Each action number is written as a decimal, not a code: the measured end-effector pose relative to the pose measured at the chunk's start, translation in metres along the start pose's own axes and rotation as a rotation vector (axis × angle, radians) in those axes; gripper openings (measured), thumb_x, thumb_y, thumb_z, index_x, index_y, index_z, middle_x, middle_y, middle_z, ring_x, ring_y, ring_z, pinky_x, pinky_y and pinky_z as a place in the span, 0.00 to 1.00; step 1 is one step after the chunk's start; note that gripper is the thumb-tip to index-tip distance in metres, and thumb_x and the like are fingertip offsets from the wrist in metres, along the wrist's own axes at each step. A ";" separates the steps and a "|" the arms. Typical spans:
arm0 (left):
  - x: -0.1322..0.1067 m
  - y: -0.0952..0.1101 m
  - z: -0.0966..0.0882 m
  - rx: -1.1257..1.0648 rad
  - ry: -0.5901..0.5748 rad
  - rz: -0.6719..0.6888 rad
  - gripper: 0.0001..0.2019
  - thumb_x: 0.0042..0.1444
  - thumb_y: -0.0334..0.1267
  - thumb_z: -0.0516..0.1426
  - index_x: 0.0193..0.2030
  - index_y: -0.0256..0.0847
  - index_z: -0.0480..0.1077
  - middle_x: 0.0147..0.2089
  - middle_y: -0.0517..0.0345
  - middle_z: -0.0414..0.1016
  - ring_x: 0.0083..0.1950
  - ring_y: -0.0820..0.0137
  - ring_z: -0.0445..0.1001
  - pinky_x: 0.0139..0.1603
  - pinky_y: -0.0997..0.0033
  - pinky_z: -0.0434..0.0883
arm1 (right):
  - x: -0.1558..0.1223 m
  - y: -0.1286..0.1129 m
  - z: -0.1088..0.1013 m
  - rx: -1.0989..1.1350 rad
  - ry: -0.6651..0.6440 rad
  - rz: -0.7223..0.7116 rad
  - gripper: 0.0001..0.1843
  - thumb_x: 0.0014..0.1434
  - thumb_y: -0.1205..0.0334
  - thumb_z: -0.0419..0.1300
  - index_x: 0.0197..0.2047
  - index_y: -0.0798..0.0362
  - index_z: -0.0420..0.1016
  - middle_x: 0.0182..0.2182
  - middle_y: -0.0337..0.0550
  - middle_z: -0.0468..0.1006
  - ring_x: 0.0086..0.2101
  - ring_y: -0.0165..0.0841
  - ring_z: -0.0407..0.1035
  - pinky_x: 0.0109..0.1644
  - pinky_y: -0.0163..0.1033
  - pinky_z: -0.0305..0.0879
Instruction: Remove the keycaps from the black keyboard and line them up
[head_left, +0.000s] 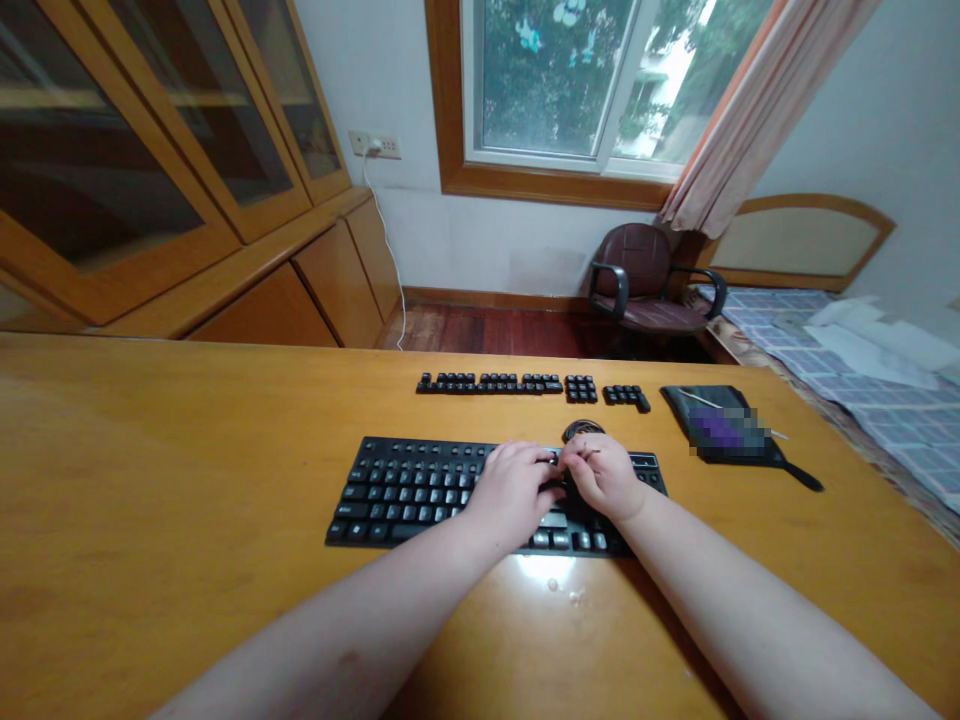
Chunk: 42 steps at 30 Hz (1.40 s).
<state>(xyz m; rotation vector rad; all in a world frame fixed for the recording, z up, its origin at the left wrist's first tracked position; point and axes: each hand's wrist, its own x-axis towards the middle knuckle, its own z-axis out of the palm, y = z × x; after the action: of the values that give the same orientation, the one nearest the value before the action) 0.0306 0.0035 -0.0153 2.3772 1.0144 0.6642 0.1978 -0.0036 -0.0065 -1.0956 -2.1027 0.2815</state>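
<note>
A black keyboard (409, 512) lies on the wooden desk (225, 470); its top row shows gaps between keys, and its right part is largely covered by my hands. My left hand (510, 490) rests over the keyboard right of its middle, palm down, fingers bent and apart. Beside it, my right hand (606, 475) is closed in a pinch above the keyboard's right part. A thin dark bit shows at its fingers, too small to name. Behind the keyboard, loose black keycaps (450, 383) stand in neat rows. A coiled black cable (581, 428) lies just behind my right hand.
A dark pouch (750, 455) with a wrist strap lies at the right of the desk, a thin pale stick and a blurred purple item on it. Beyond the desk are an office chair (637, 265), a bed (795, 320) and a wooden cabinet (262, 310).
</note>
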 end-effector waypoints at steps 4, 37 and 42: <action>0.000 0.001 -0.002 -0.001 -0.013 0.007 0.10 0.50 0.37 0.60 0.40 0.45 0.73 0.44 0.56 0.75 0.50 0.61 0.67 0.53 0.58 0.61 | 0.000 -0.002 -0.001 0.011 -0.003 0.012 0.21 0.62 0.57 0.42 0.23 0.52 0.69 0.20 0.43 0.73 0.24 0.31 0.68 0.32 0.37 0.66; 0.002 0.000 -0.004 -0.087 0.022 -0.010 0.06 0.54 0.38 0.57 0.34 0.46 0.76 0.35 0.60 0.77 0.39 0.68 0.71 0.43 0.66 0.64 | 0.007 0.012 0.002 0.253 0.588 0.216 0.22 0.64 0.52 0.43 0.24 0.53 0.65 0.24 0.42 0.69 0.28 0.32 0.66 0.35 0.40 0.64; 0.002 -0.001 -0.007 -0.355 0.226 -0.096 0.08 0.55 0.36 0.55 0.37 0.43 0.76 0.37 0.56 0.76 0.40 0.69 0.73 0.44 0.69 0.68 | 0.004 0.010 0.000 0.137 0.444 0.107 0.14 0.63 0.60 0.47 0.32 0.52 0.71 0.27 0.43 0.70 0.31 0.32 0.67 0.37 0.40 0.66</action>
<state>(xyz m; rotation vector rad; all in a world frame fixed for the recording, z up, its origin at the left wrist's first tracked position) 0.0269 0.0078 -0.0099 1.9665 0.9988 1.0033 0.2024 0.0056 -0.0091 -1.0771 -1.6131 0.2074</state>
